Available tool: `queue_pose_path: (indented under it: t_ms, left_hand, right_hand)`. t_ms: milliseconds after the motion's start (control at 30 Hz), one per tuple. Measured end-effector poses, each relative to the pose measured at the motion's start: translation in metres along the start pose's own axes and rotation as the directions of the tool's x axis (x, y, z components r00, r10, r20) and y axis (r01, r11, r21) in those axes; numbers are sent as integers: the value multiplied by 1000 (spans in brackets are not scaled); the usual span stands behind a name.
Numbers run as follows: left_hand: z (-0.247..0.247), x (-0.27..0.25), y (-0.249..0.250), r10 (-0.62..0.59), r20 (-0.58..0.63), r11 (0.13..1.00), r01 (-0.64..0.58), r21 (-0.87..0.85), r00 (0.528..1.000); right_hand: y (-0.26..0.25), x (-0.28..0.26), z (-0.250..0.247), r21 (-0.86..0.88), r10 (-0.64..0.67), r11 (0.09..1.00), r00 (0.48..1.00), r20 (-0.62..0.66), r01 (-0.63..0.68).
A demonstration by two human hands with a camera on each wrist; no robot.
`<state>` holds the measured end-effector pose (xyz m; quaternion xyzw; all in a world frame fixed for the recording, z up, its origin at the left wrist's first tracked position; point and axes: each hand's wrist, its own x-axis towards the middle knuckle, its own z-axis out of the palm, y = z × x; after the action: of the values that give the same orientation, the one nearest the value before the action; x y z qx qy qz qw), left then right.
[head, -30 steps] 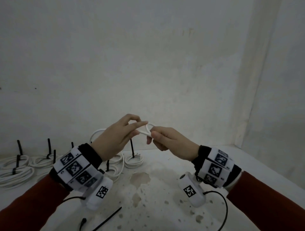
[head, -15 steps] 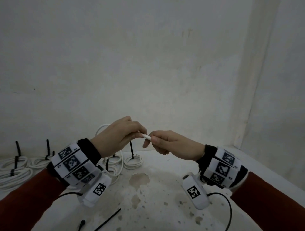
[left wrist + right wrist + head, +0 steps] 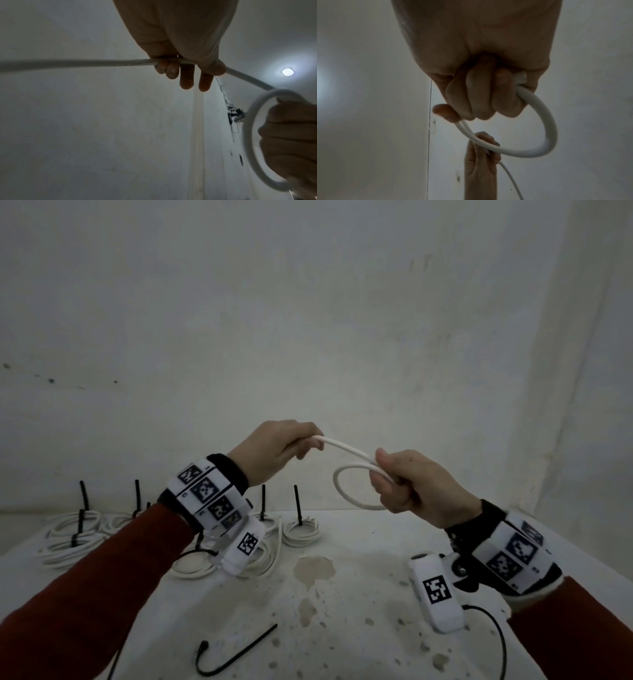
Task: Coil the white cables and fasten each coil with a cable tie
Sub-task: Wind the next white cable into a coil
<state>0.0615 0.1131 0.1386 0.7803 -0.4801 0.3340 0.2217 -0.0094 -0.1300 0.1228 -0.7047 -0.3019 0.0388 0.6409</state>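
I hold a white cable (image 3: 346, 447) in the air above the table. My right hand (image 3: 407, 484) grips one small loop (image 3: 342, 494) of it in a fist; the loop (image 3: 544, 121) hangs below my fingers. My left hand (image 3: 277, 450) pinches the straight run (image 3: 85, 63) a little to the left and higher, fingers curled over it. The cable trails off behind my left hand (image 3: 185, 70). A loose black cable tie (image 3: 236, 655) lies on the table near the front edge.
Several tied white coils (image 3: 301, 532) with upright black tie tails sit at the back left of the stained white table (image 3: 342, 611). Another coil (image 3: 72, 546) lies far left. Walls close in behind and on the right.
My hands have moved apart from a close pinch. A short run of cable now stretches between them, and a full loop has formed under my right hand.
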Motion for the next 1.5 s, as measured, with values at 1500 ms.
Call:
queue_pose_path:
  t_ms: [1500]
  left_hand:
    - [-49, -27, 33, 193, 61, 852, -198, 484, 979]
  right_hand:
    - [12, 58, 18, -754, -214, 623, 972, 94, 210]
